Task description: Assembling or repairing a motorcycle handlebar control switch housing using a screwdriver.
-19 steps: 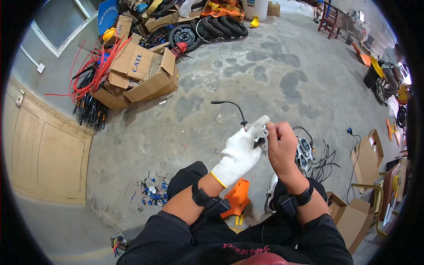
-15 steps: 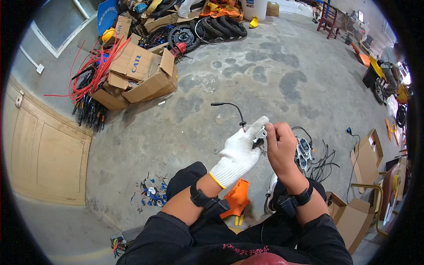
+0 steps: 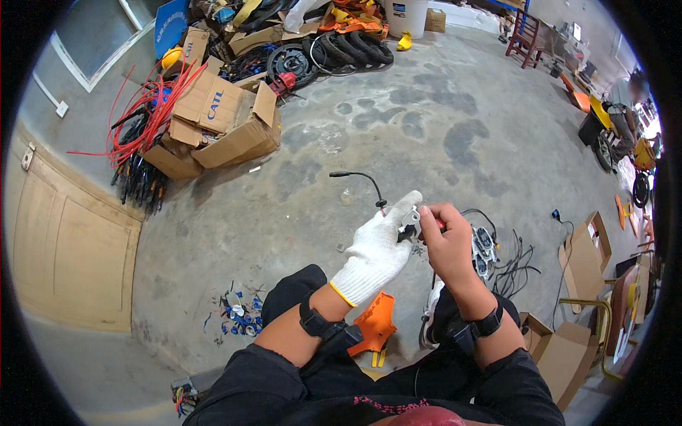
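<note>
My left hand (image 3: 375,248), in a white knit glove with a yellow cuff edge, is closed around a small part with a black piece in it. A short black cable (image 3: 364,175) with a plug at its end sticks out beyond the glove. At the fingertips shows a small whitish bracket-like piece (image 3: 415,213) with a hole. Close against it is my bare right hand (image 3: 447,241), its fingers curled around a red thing (image 3: 441,225), mostly hidden, whose kind I cannot make out. An orange plastic part (image 3: 375,323) lies below, between my legs.
Several grey-and-black units (image 3: 484,248) and loose black cables (image 3: 517,268) lie right of my hands. Blue and white scraps (image 3: 241,312) are on the floor at left. Open cardboard boxes (image 3: 579,355) and a chair (image 3: 604,319) stand at right; a person (image 3: 625,106) sits at far right.
My right hand has turned a little and shifted, and a red thing now shows in its fingers. The left hand keeps its hold on the cabled part. The whole view has shifted slightly.
</note>
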Demonstrator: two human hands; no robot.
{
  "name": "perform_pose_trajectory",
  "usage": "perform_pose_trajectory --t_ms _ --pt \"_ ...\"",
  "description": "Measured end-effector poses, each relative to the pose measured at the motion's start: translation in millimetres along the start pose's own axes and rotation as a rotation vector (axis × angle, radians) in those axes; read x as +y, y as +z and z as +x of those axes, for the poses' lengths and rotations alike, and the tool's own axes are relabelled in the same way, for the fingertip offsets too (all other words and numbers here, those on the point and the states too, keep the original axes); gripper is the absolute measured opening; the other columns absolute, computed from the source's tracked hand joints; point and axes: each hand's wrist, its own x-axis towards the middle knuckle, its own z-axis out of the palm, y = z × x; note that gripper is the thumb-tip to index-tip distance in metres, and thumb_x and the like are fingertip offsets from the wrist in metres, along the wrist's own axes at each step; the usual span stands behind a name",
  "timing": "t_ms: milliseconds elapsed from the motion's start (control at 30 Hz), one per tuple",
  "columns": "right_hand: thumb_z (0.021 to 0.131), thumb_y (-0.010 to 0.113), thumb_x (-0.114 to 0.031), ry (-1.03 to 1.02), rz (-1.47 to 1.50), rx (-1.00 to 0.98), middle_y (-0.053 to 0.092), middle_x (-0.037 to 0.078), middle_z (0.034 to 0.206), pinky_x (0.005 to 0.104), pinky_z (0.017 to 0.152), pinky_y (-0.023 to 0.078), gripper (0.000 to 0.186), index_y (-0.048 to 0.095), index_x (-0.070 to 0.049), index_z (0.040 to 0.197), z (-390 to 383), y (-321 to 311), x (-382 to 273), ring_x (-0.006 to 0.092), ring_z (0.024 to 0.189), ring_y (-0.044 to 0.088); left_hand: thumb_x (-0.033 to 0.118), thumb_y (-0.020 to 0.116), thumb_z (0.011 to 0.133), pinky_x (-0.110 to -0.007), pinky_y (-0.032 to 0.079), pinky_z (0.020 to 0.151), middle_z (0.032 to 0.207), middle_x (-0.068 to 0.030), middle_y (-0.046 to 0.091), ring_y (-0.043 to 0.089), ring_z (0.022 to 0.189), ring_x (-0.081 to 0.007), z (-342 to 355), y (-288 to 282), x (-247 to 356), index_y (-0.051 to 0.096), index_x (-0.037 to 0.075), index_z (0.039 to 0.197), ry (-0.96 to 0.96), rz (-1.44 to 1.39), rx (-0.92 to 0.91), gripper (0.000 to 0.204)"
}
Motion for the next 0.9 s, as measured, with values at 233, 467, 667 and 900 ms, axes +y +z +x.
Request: perform_pose_trajectory --t_ms 233,467,667,900 --pt "0.092 0.067 -0.022 0.221 0.267 -0.076 0.063 0.002 0.071 0.0235 0.059 0.046 0.023 0.067 0.001 0.095 6 -3 -2 0.0082 0.062 0.056 0.004 0.06 0.086 -0.033 0.052 0.09 0.123 -0.0141 0.063 0.065 0.107 -0.0273 5 1 4 0.052 0.017 0.136 -0.049 0.032 0.016 0.052" --pt "0.092 0.065 -0.021 -0.133 -0.064 0.001 0.064 0.014 0.081 0.0329 0.064 0.048 0.02 0.066 -0.001 0.091 15 2 9 0.0244 0.068 0.06 0.003 0.057 0.084 -0.036 0.05 0.095 0.132 -0.0139 0.059 0.062 0.114 -0.0303 13 -4 -1 0.045 0.02 0.142 -0.051 -0.016 -0.082 0.061" --pt "0.093 0.064 -0.021 -0.216 -0.121 0.07 0.062 0.015 0.08 0.0358 0.064 0.048 0.021 0.064 -0.001 0.089 24 9 18 0.0279 0.068 0.06 0.003 0.058 0.082 -0.041 0.053 0.085 0.114 -0.0185 0.061 0.064 0.096 -0.0356 27 2 -11 0.039 0.032 0.145 0.059 -0.025 -0.066 0.072" --pt "0.094 0.062 -0.023 -0.167 -0.099 0.068 0.062 0.015 0.08 0.0377 0.063 0.048 0.024 0.064 0.0 0.089 34 17 30 0.0302 0.069 0.06 0.003 0.058 0.082 -0.042 0.052 0.088 0.117 -0.0189 0.06 0.063 0.1 -0.0367 33 2 -14 0.04 0.03 0.144 0.02 0.021 -0.088 0.07"
